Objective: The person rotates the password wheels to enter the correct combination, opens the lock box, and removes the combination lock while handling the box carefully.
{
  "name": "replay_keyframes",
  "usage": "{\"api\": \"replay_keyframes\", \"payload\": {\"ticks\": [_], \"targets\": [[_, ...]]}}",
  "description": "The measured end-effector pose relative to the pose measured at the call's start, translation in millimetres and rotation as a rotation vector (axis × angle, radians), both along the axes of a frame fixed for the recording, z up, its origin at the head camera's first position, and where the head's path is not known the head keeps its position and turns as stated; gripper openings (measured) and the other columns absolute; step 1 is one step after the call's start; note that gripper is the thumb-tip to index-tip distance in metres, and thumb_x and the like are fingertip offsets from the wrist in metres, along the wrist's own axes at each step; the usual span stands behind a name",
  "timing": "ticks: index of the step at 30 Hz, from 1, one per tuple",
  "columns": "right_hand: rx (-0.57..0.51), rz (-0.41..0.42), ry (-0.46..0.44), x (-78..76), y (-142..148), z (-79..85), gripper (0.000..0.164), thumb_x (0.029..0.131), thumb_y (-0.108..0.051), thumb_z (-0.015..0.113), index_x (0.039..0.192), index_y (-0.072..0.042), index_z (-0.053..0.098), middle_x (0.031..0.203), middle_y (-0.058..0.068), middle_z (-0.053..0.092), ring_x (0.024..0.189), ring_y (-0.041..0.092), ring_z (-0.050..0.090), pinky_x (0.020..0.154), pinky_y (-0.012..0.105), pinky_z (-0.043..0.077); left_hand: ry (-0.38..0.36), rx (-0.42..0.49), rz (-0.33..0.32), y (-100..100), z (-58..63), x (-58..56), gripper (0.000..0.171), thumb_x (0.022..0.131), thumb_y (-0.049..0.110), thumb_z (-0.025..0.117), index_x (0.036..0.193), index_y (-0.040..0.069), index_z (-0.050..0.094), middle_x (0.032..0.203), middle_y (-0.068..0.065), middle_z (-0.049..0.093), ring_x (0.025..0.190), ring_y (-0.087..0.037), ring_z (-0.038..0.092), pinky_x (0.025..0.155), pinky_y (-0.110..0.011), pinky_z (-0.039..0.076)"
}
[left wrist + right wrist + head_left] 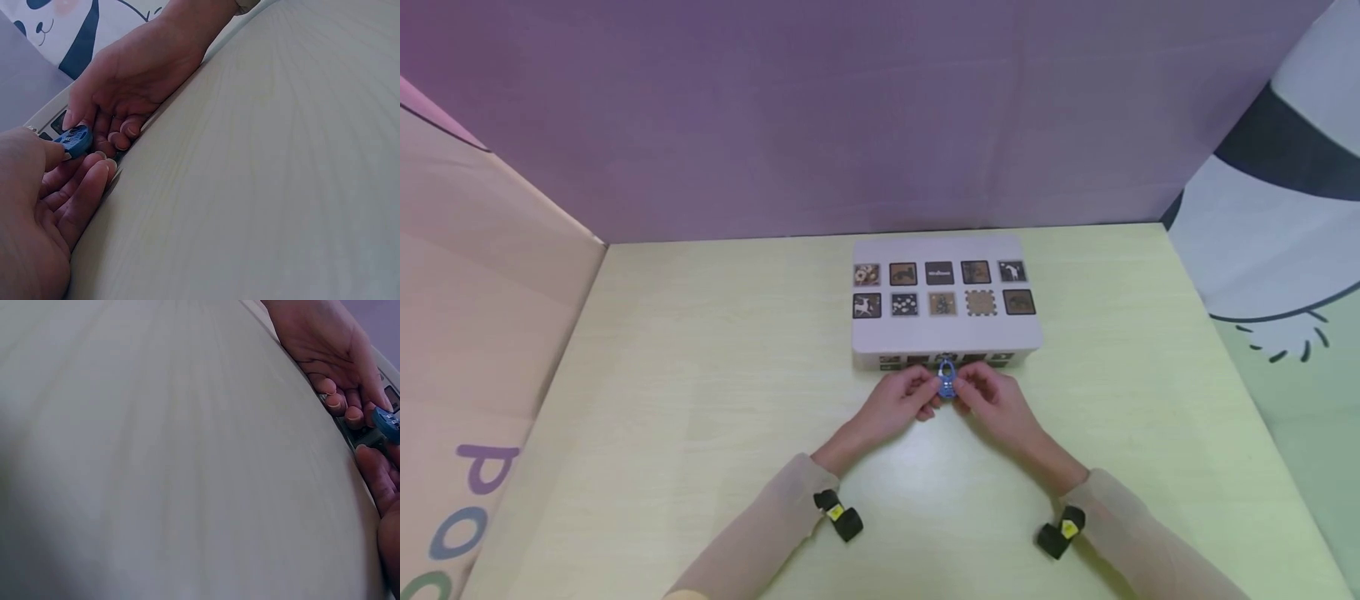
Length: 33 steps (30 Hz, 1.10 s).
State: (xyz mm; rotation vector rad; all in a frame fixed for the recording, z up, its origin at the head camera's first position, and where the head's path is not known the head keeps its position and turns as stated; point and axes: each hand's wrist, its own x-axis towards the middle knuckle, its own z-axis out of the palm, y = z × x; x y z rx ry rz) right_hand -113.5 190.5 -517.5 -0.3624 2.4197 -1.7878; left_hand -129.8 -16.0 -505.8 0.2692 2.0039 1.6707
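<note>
Left hand (pixel 893 402) and right hand (pixel 997 402) pinch a blue padlock (pixel 947 387), fingers (pixel 89 189) curled. Its markings are illegible; the right wrist view crops it.

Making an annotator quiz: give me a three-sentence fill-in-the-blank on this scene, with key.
1. The padlock held by the left hand and right hand is coloured ____.
2. On the top of the box, square pictures stand in ____ rows.
3. The left sleeve carries a black device with a patch coloured ____.

Missing words: blue; two; yellow.
</note>
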Motion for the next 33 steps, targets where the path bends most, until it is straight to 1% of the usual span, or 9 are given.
{"api": "replay_keyframes", "payload": {"ticks": [7,15,23,33], "targets": [[0.012,0.012,-0.016,0.8,0.5,0.2,0.01,0.103,-0.005,0.06,0.105,0.004,0.064,0.083,0.013,0.068,0.072,0.014,0.063,0.066,0.023,0.058,-0.001,-0.001,-0.002,0.2,1.1,0.4,0.024,0.108,0.023,0.054,0.11,0.001,0.065,0.093,-0.008,0.07,0.077,-0.015,0.067,0.074,-0.027,0.064],[0.031,0.0,-0.044,0.1,-0.7,1.9,0.013,0.104,-0.008,0.06,0.106,0.004,0.065,0.085,0.013,0.069,0.074,0.016,0.064,0.068,0.023,0.059,-0.006,0.0,0.002,0.6,0.0,0.2,0.025,0.108,0.024,0.055,0.11,0.001,0.064,0.093,-0.009,0.07,0.078,-0.015,0.067,0.075,-0.028,0.064],[0.049,-0.005,-0.017,0.1,-0.7,1.2,0.014,0.104,-0.008,0.059,0.106,0.004,0.066,0.085,0.011,0.069,0.074,0.014,0.064,0.07,0.023,0.059,-0.005,-0.005,0.0,0.6,-0.5,-0.1,0.025,0.108,0.025,0.055,0.11,0.002,0.065,0.093,-0.009,0.07,0.078,-0.015,0.068,0.075,-0.027,0.064],[0.067,-0.011,-0.013,-0.9,-1.3,0.9,0.015,0.104,-0.009,0.059,0.105,0.004,0.066,0.083,0.01,0.069,0.073,0.013,0.064,0.068,0.024,0.06,0.003,-0.005,-0.002,0.1,-0.2,-0.1,0.025,0.108,0.025,0.055,0.109,0.002,0.065,0.093,-0.008,0.07,0.077,-0.015,0.068,0.074,-0.027,0.064]]}}
